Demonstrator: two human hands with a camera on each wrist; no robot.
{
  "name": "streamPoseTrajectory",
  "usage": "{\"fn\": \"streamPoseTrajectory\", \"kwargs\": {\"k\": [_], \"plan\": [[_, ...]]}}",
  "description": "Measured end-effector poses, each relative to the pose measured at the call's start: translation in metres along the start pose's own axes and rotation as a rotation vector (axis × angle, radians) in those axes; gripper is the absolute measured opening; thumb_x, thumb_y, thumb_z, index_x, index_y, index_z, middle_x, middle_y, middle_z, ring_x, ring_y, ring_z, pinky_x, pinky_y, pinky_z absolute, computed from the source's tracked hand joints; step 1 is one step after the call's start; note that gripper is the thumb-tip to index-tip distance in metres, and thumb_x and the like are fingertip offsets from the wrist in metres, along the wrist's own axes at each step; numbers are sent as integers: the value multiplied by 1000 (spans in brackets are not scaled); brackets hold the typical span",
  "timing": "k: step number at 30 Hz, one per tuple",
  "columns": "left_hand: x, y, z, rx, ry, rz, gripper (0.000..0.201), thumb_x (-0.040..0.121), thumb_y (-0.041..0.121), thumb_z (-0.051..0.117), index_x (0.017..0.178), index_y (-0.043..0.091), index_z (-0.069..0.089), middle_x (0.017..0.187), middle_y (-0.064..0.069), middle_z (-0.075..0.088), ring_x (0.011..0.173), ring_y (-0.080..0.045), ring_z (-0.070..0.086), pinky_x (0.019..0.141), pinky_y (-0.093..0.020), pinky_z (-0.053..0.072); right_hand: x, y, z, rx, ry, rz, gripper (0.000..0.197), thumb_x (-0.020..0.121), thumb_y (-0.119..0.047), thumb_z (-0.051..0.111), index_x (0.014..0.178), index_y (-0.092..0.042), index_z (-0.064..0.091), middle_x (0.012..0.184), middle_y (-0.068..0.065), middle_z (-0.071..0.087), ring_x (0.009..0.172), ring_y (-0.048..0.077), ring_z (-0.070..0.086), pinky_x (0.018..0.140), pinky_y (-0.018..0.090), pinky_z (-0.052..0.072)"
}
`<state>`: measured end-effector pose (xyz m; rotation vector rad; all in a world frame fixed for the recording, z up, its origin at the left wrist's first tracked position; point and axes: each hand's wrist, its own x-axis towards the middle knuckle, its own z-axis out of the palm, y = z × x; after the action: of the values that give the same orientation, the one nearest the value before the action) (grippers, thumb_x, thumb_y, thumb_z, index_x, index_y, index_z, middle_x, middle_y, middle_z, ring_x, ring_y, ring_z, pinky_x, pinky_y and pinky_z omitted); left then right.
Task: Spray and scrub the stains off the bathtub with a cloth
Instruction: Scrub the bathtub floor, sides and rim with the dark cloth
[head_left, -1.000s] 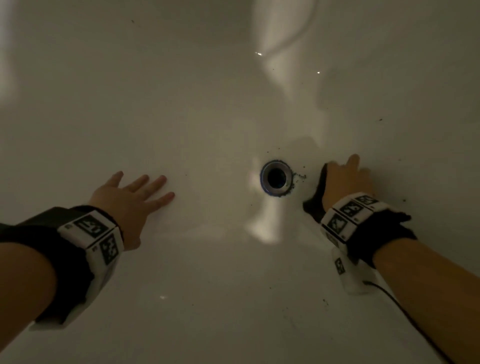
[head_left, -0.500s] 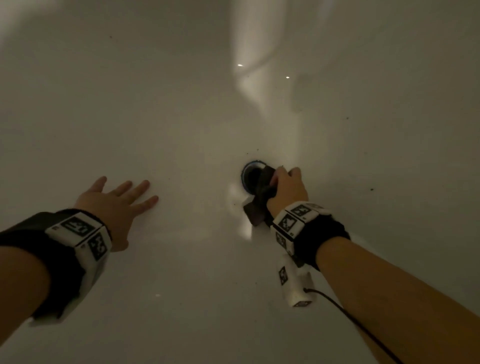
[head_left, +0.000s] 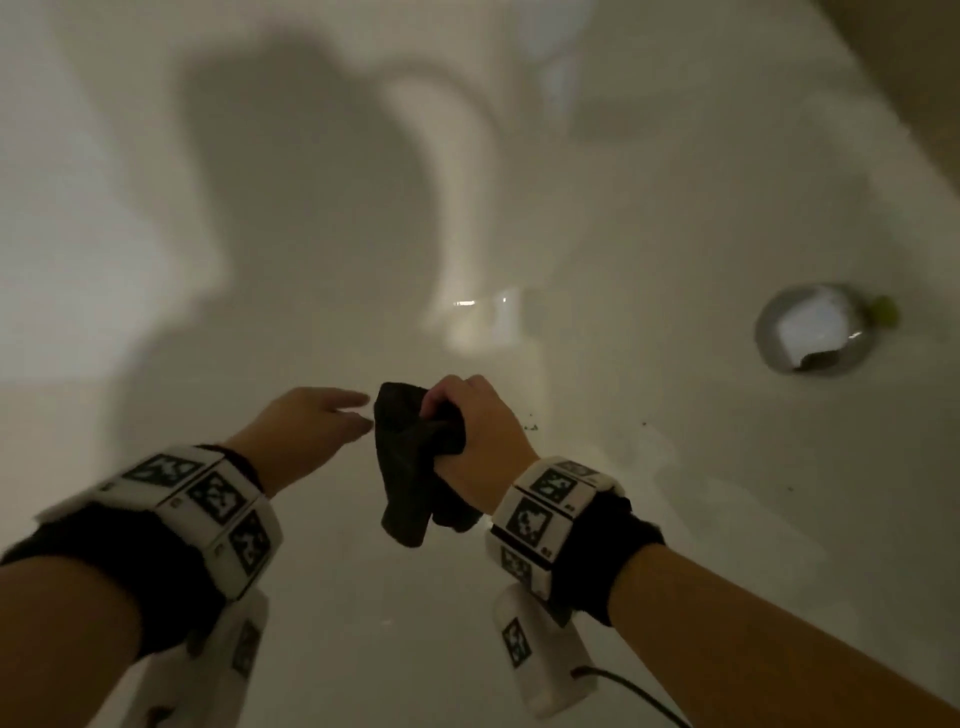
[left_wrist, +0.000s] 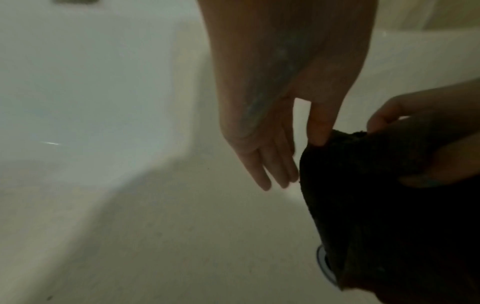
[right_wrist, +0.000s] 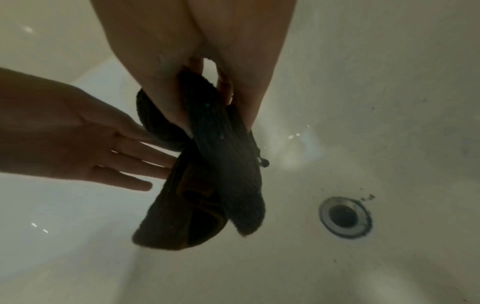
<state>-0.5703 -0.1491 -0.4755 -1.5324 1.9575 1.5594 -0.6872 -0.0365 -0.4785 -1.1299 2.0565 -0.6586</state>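
Note:
My right hand (head_left: 447, 415) grips a dark ribbed cloth (head_left: 408, 467), bunched and lifted above the white bathtub floor (head_left: 363, 597). From the fist, the cloth (right_wrist: 226, 164) hangs down in folds. My left hand (head_left: 358, 413) is held beside it with straight fingers (left_wrist: 275, 170), whose tips reach the cloth's (left_wrist: 376, 205) left edge. The round metal drain (right_wrist: 345, 218) lies below and to the right of the cloth, with dark specks (right_wrist: 367, 197) around its rim. More dirt specks (head_left: 530, 427) dot the tub to the right of my right hand.
A chrome overflow plate (head_left: 810, 327) sits on the tub's end wall at the right. The tub's side wall (head_left: 104, 208) rises at the left. A cable (head_left: 639, 691) trails from the right wrist camera.
My right hand has lifted the cloth off the tub floor by the drain. My left hand has left the floor and moved right to the cloth. The head view has swung up.

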Motion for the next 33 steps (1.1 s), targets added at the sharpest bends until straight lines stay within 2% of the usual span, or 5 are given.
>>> {"fn": "streamPoseTrajectory", "kwargs": {"k": [3,8,15,27,33], "plan": [[-55,30,-22,-228,-32,40,15,95,17,49,90,14,63,100,-6,67,97,-20,61,87,-33,45,-32,-42,-35,64,76,-57,20,79,-6,58,96,-14,52,106,6,48,90,22,55,83,31,50],[-154,74,-58,-241,-20,151,14,91,27,56,98,17,63,94,-6,67,93,-20,62,89,-35,41,-92,-110,-93,154,117,-102,18,82,-2,55,92,-17,50,107,5,46,81,11,48,68,5,42],[-277,127,-119,-254,104,255,24,85,29,64,101,12,61,104,-5,64,101,-23,60,91,-37,46,-162,-228,-170,-72,143,-317,35,77,-2,62,109,-12,54,112,3,47,96,17,50,83,21,42],[-459,222,-230,-236,249,490,8,89,19,62,95,14,64,98,-2,67,98,-21,62,87,-31,47,-265,-413,-293,-373,124,-595,44,86,-12,57,128,-13,44,127,3,38,115,17,42,102,15,32],[-497,237,-258,-123,482,620,11,88,21,62,97,16,58,100,-7,63,98,-24,58,88,-33,44,-282,-449,-325,-270,251,-574,46,80,-3,59,123,-16,48,121,1,41,106,17,51,85,10,36]]}}
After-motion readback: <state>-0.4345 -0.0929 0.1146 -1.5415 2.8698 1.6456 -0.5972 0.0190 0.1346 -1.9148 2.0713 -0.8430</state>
